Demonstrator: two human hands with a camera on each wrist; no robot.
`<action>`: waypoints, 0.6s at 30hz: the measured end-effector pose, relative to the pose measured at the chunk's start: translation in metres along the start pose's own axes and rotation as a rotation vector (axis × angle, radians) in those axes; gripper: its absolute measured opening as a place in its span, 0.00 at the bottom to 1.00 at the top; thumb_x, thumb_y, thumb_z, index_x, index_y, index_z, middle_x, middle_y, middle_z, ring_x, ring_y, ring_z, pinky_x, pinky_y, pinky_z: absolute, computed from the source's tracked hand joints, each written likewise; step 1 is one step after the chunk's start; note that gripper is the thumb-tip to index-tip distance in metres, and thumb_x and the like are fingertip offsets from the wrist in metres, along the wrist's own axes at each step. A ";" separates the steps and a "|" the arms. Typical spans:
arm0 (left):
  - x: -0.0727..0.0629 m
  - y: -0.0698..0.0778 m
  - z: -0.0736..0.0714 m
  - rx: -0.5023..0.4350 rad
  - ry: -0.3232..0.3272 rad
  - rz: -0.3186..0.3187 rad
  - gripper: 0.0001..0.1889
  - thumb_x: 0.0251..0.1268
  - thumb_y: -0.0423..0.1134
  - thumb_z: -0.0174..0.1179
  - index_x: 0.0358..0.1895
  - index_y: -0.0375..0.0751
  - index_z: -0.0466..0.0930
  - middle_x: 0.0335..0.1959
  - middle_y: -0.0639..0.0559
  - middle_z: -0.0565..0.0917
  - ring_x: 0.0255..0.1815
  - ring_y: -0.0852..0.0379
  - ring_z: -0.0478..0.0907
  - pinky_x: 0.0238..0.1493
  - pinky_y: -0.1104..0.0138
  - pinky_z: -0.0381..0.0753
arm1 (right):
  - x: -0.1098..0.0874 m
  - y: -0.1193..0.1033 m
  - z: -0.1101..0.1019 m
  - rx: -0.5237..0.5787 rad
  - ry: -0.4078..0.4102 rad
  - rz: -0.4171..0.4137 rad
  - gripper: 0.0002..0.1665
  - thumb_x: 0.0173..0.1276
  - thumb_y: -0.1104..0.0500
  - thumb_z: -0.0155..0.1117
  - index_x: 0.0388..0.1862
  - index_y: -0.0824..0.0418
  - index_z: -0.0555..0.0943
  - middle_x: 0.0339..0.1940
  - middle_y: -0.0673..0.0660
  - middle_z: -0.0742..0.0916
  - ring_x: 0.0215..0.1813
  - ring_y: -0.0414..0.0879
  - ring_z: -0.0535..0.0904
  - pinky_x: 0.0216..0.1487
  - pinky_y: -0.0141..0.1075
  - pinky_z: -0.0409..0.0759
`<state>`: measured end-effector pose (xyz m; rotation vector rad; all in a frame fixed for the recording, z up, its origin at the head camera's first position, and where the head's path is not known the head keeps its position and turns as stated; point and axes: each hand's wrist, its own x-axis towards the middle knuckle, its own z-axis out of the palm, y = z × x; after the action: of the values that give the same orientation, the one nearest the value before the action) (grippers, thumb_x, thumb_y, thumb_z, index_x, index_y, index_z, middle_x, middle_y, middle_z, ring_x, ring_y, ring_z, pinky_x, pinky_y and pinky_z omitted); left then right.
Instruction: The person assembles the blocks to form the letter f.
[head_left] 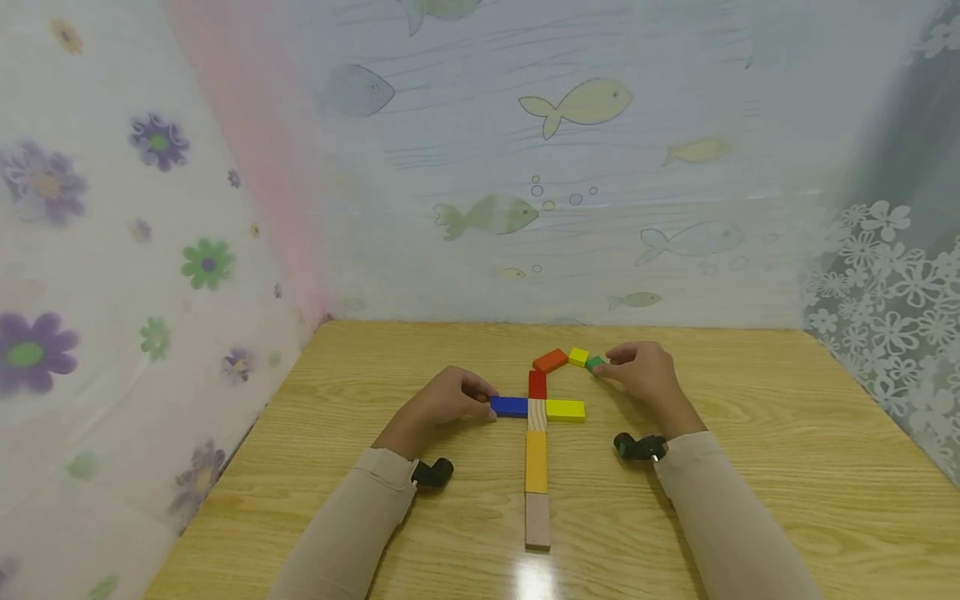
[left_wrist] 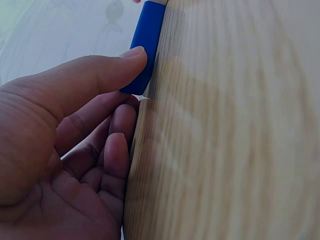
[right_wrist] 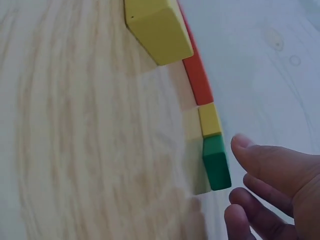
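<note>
My left hand pinches the outer end of a blue block; the left wrist view shows the thumb on its near face and the index finger behind it. The blue block lies against a striped wooden block, and a long yellow block sits on the other side. Close beside a small green block is my right hand. In the right wrist view its thumb and loosely bent fingers stand apart from the green block. The green block adjoins a small yellow block.
An orange-red block and a red block continue the curve. Below the striped block, an orange block and a greyish-brown block form a straight column. The wooden table meets fish-printed sheeting at the back.
</note>
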<state>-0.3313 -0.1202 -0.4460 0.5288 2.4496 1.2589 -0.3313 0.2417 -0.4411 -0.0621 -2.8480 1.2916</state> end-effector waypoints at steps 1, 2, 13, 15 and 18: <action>0.000 0.000 0.000 0.001 0.000 0.001 0.14 0.60 0.42 0.77 0.49 0.51 0.91 0.48 0.55 0.88 0.49 0.57 0.82 0.56 0.59 0.83 | -0.001 -0.001 -0.001 0.002 -0.005 0.000 0.30 0.68 0.46 0.74 0.62 0.61 0.83 0.60 0.63 0.85 0.62 0.61 0.80 0.63 0.55 0.80; 0.000 0.000 0.000 0.002 0.000 0.002 0.14 0.60 0.42 0.77 0.49 0.51 0.91 0.48 0.55 0.88 0.48 0.57 0.82 0.56 0.59 0.83 | -0.002 -0.001 -0.003 0.000 -0.006 0.001 0.30 0.68 0.46 0.74 0.63 0.61 0.83 0.60 0.63 0.85 0.62 0.61 0.80 0.63 0.55 0.80; 0.001 -0.001 0.001 -0.006 -0.001 0.008 0.14 0.60 0.41 0.77 0.49 0.49 0.91 0.48 0.54 0.88 0.48 0.57 0.82 0.55 0.59 0.83 | -0.013 -0.004 -0.017 -0.083 -0.028 -0.046 0.29 0.70 0.47 0.73 0.63 0.62 0.82 0.62 0.65 0.84 0.61 0.61 0.81 0.59 0.53 0.82; 0.001 -0.001 0.001 -0.004 -0.001 0.008 0.14 0.60 0.41 0.77 0.49 0.49 0.91 0.48 0.54 0.88 0.49 0.57 0.82 0.55 0.60 0.83 | -0.014 -0.003 -0.019 -0.124 -0.030 -0.058 0.29 0.69 0.47 0.72 0.62 0.62 0.83 0.61 0.65 0.85 0.60 0.61 0.82 0.58 0.54 0.82; 0.000 0.000 0.001 -0.006 0.002 0.005 0.14 0.60 0.41 0.77 0.49 0.50 0.91 0.48 0.54 0.88 0.49 0.57 0.83 0.56 0.59 0.83 | -0.016 -0.001 -0.023 -0.168 -0.030 -0.074 0.30 0.69 0.45 0.73 0.62 0.62 0.84 0.60 0.64 0.85 0.59 0.61 0.84 0.57 0.54 0.82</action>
<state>-0.3312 -0.1195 -0.4468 0.5324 2.4466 1.2688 -0.3149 0.2578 -0.4254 0.0615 -2.9466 1.0479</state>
